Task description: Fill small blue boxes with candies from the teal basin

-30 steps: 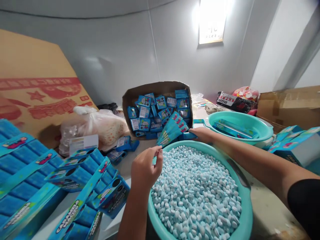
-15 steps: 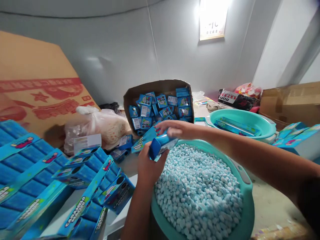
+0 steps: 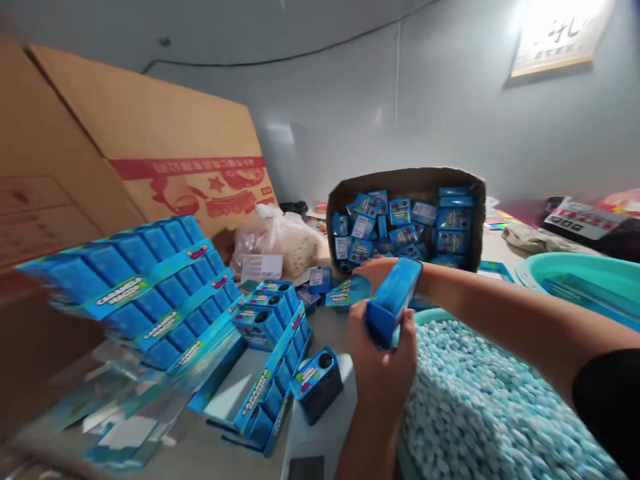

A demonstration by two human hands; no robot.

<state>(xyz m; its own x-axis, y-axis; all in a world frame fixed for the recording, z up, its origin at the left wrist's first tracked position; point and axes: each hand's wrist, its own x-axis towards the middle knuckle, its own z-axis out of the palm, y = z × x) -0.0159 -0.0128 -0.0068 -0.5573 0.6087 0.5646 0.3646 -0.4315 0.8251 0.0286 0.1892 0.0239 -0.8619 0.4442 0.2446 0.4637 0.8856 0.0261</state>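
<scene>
Just right of centre, left hand (image 3: 383, 360) grasps blue box (image 3: 397, 290) in curled fingers; right hand (image 3: 374, 268), partly hidden behind it near printed cards (image 3: 344, 293), finger state indiscernible.

Right hand (image 3: 375, 268) partly hidden behind blue box (image 3: 397, 288) — teal tub (image 3: 429, 316) cut off below

"What is your table (image 3: 330, 327) carrying?"

"Toward the back, it is holding an open carton (image 3: 405, 179), its mouth facing you. A knotted plastic bag (image 3: 280, 233) is sitting left of that, and a crumpled cloth (image 3: 543, 239) is lying off to the right."

"And nearer you?"

"A display tray (image 3: 260, 390) of blue boxes (image 3: 265, 327) is resting there, with scraps (image 3: 125, 433) lying to its left."
</scene>
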